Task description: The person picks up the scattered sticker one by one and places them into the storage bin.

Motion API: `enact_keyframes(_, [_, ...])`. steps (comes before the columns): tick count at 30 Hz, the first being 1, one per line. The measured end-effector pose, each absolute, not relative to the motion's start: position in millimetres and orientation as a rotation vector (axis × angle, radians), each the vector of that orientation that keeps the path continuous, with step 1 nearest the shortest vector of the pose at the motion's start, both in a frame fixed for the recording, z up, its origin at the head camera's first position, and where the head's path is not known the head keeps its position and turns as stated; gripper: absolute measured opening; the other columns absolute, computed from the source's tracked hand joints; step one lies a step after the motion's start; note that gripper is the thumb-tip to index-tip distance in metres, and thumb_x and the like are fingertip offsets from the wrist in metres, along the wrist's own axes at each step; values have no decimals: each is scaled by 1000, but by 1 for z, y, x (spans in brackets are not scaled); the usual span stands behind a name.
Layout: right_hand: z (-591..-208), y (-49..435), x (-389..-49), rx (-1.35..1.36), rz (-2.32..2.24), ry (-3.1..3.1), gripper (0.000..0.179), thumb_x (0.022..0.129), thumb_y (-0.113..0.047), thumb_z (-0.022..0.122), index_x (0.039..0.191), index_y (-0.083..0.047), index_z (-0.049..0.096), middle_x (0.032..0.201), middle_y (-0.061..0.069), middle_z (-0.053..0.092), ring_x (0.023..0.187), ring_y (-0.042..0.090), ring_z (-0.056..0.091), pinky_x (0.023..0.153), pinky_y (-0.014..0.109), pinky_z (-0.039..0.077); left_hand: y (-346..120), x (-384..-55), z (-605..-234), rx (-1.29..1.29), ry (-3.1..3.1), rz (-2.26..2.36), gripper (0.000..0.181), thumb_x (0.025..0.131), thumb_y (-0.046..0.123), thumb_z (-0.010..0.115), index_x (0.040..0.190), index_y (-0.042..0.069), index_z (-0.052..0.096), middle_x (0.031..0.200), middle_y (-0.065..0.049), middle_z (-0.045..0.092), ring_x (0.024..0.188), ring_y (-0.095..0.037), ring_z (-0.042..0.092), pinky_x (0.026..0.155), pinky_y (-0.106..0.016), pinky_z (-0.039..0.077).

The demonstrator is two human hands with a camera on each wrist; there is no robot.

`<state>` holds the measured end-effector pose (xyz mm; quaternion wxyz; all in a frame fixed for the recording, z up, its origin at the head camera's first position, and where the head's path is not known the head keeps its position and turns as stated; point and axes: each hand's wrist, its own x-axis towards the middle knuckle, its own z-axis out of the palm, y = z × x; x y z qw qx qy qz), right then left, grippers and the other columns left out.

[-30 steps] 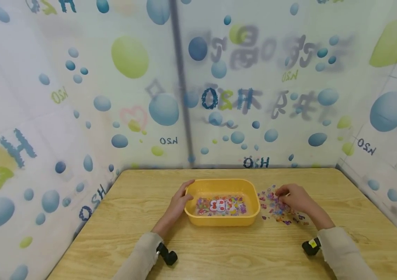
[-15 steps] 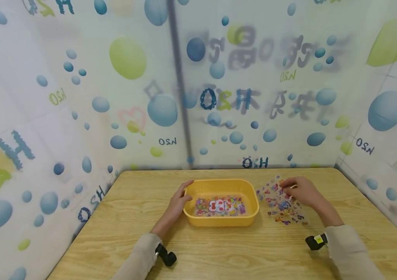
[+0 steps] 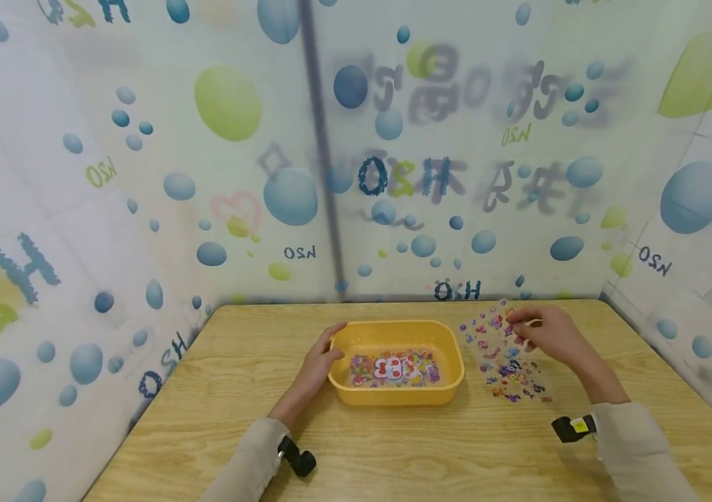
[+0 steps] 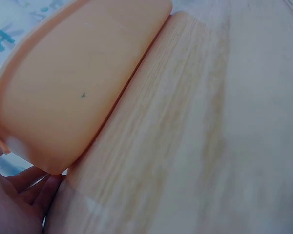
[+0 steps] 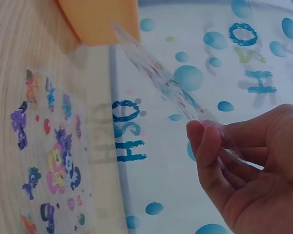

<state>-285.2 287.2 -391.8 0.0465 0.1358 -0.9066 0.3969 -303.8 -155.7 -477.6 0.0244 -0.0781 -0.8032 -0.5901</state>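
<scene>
A yellow plastic tub [image 3: 396, 397] stands on the table, with colourful sticker sheets [image 3: 393, 368] lying flat inside. My left hand [image 3: 314, 366] grips its left end, thumb over the rim and fingers outside; the left wrist view shows fingers [image 4: 36, 187] against the tub's wall [image 4: 78, 73]. To the right of the tub, my right hand [image 3: 547, 335] pinches a clear sticker sheet [image 5: 161, 80] between thumb and fingertips, tilted up off the table. Below it another clear sheet [image 5: 49, 156], printed with cartoon ponies, lies flat on the wood.
The wooden table [image 3: 393, 453] ends at the back against a pale curtain [image 3: 494, 230] printed with bubbles and H2O lettering. More of this printed covering hangs at left and right. Each wrist carries a small black camera [image 3: 297, 457].
My right hand has risen and moved back and right, lifting the pinched sticker sheet away from the one beneath. The left hand keeps its grip on the tub.
</scene>
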Motion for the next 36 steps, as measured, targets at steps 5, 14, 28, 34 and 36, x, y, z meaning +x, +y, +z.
enact_keyframes(5, [-384,289,-282,411,1225,-2745,28,102,-5,57,124,10,67,110,25,72,78,13,68,63,28,59,-156,-305,-478,-242,-2493,-1817,60,97,10,50,155,23,47,165,-12,40,145,-39,47,117,-58,40])
enact_keyframes(14, [-372,289,-276,385,1253,-2713,29,103,-7,57,125,10,66,116,29,69,75,11,67,62,27,59,-156,-305,-479,-248,-2497,-1814,60,97,9,49,155,23,47,165,-13,40,144,-40,47,116,-58,40])
enact_keyframes(28, [-358,285,-267,368,1251,-2661,30,104,-8,57,126,9,67,124,32,65,74,8,65,63,25,58,-157,-305,-478,-246,-2493,-1816,59,97,9,50,155,24,48,165,-13,40,143,-38,48,116,-57,40])
enact_keyframes(34, [-354,284,-264,359,1257,-2621,30,104,-9,57,126,9,67,116,29,68,72,4,64,63,25,58,-157,-306,-480,-241,-2501,-1799,59,97,10,51,154,24,48,165,-12,41,145,-39,46,117,-58,39])
enact_keyframes(36, [-353,284,-263,357,1260,-2609,30,104,-9,57,126,9,67,114,28,69,72,4,64,63,26,58,-157,-305,-479,-245,-2502,-1794,59,97,10,50,155,23,48,165,-13,40,146,-40,46,117,-58,40])
